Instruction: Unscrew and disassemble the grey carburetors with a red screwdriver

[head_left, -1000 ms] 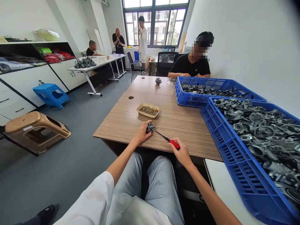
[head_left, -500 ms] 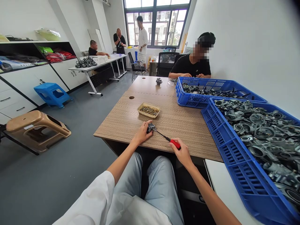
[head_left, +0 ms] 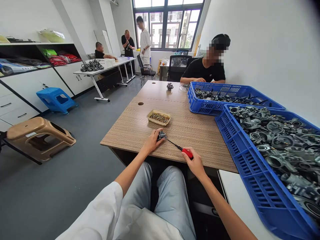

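My left hand (head_left: 152, 141) is closed around a small grey metal part (head_left: 161, 134), which looks like a carburetor body, on the wooden table (head_left: 130, 128). Most of the part's left side is covered by my fingers. My right hand (head_left: 195, 161) grips the red handle of a screwdriver (head_left: 187, 153). The screwdriver's thin shaft slants up and left, and its tip meets the metal part. Just beyond my left hand sits a shallow cream tray (head_left: 153, 120) filled with small brass-coloured pieces, too small to make out singly.
At right, a blue crate (head_left: 233, 146) is heaped with metal castings; behind it stands another blue crate (head_left: 200, 107) of parts. A co-worker (head_left: 206, 70) sits at the table's far end, near another metal part (head_left: 169, 86). A brown stool (head_left: 37, 133) and a blue stool (head_left: 56, 96) stand left.
In the background, the standing person in white has shifted left. My hands, the metal part and the screwdriver stay nearly where they were.
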Motion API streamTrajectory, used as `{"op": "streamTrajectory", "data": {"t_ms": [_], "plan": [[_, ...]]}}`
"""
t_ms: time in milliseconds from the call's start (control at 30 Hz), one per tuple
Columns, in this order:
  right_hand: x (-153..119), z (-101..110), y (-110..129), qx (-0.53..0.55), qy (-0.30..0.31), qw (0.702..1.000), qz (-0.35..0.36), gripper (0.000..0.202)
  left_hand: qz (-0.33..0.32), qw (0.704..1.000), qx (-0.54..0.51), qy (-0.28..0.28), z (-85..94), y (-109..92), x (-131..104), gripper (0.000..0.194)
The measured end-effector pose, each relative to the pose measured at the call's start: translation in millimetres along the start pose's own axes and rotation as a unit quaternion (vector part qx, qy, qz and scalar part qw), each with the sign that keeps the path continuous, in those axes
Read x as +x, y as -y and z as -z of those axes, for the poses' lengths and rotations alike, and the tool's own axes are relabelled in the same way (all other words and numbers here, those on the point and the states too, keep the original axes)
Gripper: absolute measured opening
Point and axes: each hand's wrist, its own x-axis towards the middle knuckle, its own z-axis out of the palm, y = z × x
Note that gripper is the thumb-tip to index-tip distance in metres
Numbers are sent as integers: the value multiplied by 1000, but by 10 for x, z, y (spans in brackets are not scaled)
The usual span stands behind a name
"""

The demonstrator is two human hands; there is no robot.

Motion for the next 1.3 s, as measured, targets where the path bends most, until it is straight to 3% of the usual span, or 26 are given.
{"op": "streamTrajectory", "data": {"t_ms": [600,833,1300], "plan": [[32,11,37,35,-14,999,-17,38,-9,1000,-3,-9,-34,42,3,57],[10,12,65,15,12,999,-28,32,-9,1000,-3,-10,-36,44,1,57],[31,-2,-113,57,0,997,-45,31,-5,1000,14,-10,-22,29,0,57]]}}
